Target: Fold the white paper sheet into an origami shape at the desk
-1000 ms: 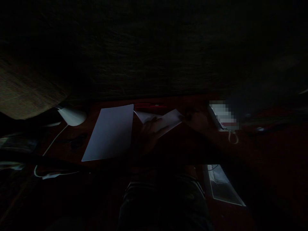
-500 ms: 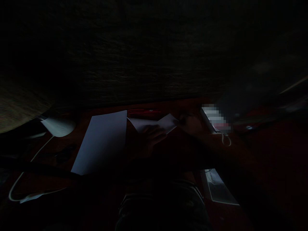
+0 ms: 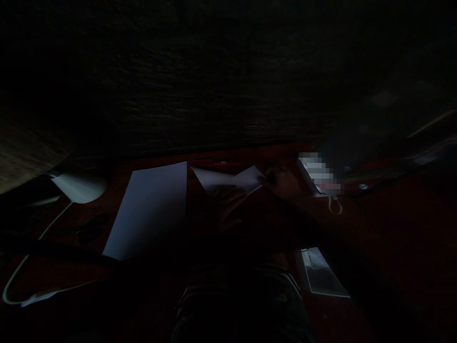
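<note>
A small folded paper is laid on the red desk, just beside a large white sheet. It is pressed under the left hand, grip flat and open. Its right corner is touched by the right hand, whose grip cannot be told in the dark.

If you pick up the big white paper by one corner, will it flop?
Probably: the big white paper looks like one thin sheet lying flat on the table, so it would likely droop. It seems light and might slide if pushed. The smaller paper nearby is bent, so this one likely creases.
</note>
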`<action>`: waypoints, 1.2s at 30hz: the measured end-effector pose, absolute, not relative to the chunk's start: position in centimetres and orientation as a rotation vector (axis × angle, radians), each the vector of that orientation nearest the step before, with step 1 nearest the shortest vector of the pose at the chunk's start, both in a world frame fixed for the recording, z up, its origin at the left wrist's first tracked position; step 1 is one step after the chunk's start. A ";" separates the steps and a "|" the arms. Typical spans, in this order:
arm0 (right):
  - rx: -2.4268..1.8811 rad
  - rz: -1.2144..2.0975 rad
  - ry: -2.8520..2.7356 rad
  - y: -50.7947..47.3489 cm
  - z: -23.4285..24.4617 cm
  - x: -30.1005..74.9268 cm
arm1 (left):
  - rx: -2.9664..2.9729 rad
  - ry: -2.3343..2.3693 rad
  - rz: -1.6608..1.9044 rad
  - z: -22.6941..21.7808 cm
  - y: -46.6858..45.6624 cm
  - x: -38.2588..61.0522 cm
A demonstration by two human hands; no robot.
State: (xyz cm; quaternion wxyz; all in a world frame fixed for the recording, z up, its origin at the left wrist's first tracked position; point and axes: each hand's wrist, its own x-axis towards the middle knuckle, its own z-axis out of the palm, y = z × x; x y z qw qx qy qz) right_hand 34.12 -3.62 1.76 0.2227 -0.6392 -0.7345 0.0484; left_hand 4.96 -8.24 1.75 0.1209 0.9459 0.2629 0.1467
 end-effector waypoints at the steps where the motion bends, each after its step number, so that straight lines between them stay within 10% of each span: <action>1: -1.770 0.135 -2.029 -3.6 1.7 34.1 | 2.756 0.777 0.413 1.8 -8.2 5.0; 36: -1.800 0.293 -1.902 -3.5 0.6 34.2 | 2.745 0.757 0.501 2.0 -8.4 5.5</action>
